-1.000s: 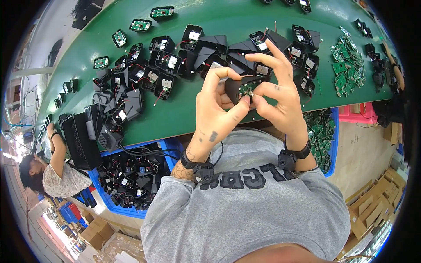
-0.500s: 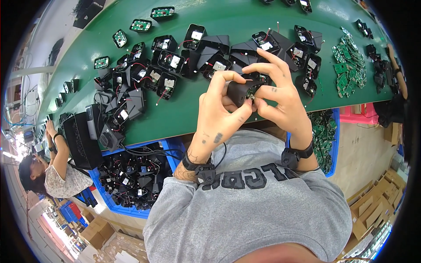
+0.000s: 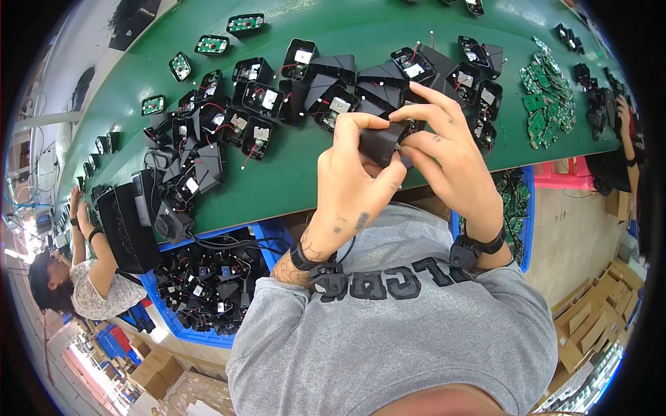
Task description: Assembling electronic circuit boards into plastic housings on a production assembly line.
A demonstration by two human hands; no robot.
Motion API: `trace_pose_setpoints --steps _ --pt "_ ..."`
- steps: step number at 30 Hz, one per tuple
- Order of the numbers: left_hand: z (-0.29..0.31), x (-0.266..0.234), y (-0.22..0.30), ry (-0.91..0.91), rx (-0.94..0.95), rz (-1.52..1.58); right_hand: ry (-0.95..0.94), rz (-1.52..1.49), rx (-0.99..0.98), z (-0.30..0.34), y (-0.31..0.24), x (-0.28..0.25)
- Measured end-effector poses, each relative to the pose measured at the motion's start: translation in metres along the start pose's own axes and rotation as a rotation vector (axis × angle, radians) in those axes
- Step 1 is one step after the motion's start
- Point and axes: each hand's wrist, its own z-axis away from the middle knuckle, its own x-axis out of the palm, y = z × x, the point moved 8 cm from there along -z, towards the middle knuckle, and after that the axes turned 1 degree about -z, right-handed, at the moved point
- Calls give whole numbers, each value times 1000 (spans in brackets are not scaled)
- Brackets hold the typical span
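A black plastic housing (image 3: pixel 379 143) is held up over the near edge of the green table. My left hand (image 3: pixel 357 170) is closed round it, with the thumb below and the index finger along its top. At its right side my right hand (image 3: pixel 447 149) has thumb and fingertips pinched together against the open end; whatever small part they grip is hidden. Just beyond my hands lie several similar black housings (image 3: pixel 340 104) with circuit boards, white labels and thin red wires.
Green circuit boards (image 3: pixel 548 100) are heaped on the table's right. Blue bins stand below its edge, one with black housings (image 3: pixel 205 291), one with boards (image 3: pixel 512 208). A black speaker-like box (image 3: pixel 173 216) sits at left. A co-worker (image 3: pixel 90 284) works at far left; another person's arm (image 3: pixel 628 132) shows at far right.
The housing has turned in my left hand, so its inner board no longer shows. My right fingers have closed in to a pinch at its right side.
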Motion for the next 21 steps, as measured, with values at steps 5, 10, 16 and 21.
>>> trace_pose_setpoints --steps 5,10,16,21 --pt "-3 4 4 19 19 51 155 -367 311 10 20 -1" --pt "-1 8 13 42 113 161 318 -694 446 18 38 -7" --pt "-1 11 18 73 230 116 313 -726 384 14 37 -7" --pt "0 10 24 78 262 103 279 -708 347 9 35 -13"
